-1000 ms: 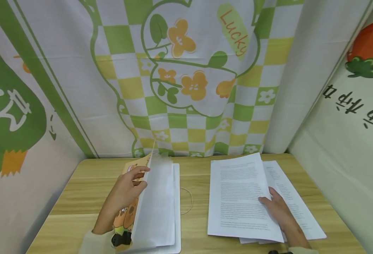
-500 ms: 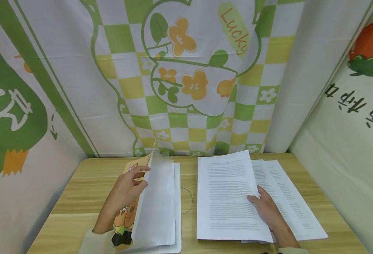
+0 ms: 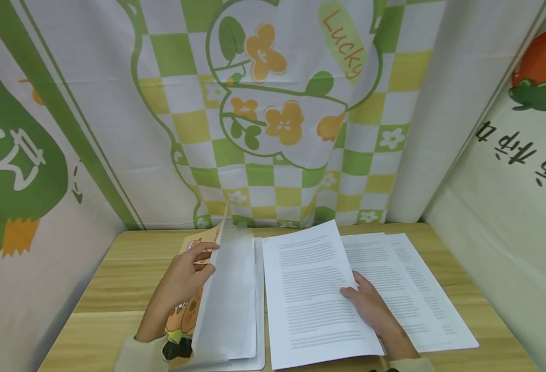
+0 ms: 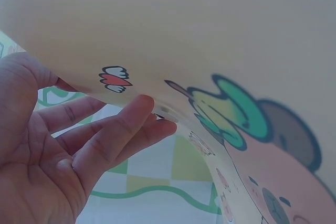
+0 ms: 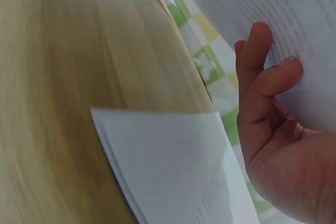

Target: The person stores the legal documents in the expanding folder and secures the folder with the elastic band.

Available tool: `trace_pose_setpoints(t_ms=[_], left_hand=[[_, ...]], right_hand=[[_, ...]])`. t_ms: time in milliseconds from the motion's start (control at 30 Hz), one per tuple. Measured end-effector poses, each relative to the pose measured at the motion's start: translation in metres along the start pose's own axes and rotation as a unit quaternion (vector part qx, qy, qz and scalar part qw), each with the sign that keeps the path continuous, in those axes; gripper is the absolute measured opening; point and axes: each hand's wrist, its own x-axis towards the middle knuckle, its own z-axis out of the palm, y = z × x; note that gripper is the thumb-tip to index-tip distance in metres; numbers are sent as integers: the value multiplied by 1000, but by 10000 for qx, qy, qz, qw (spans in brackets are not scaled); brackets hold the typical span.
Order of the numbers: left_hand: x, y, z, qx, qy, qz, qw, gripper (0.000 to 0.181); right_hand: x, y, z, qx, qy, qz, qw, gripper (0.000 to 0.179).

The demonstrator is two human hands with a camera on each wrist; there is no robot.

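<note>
Paper pinched by right fingers at one edge: crease risked through sag; folder cover pinched by left fingers.

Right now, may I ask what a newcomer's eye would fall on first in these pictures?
The green and yellow checkered fabric backdrop with orange flowers, behind the wooden table, would likely draw the eye first. Next might come the white printed paper in the right hand, to the right of the raised cartoon-printed yellow folder cover pinched by the left hand.
</note>
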Motion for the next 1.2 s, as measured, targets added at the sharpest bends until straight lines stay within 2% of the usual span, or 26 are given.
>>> trace_pose_setpoints(t_ms=[267,600,833,1200], left_hand=[[0,0,1,-76,-15,-89,9999,40],[0,0,0,-104,-6,-97,9999,41],[0,2,2,-217,-54,-225,9995,41],[0,3,4,-112,-117,-337,9993,42]], right_hand=[[2,0,13,29,-160,-165,9997,59],[7,-1,14,-215,-137,-108,9996,60],[8,-7,17,-85,-419,-307,9986,59],[21,-13,34,-546,-289,-459,9970,57]])
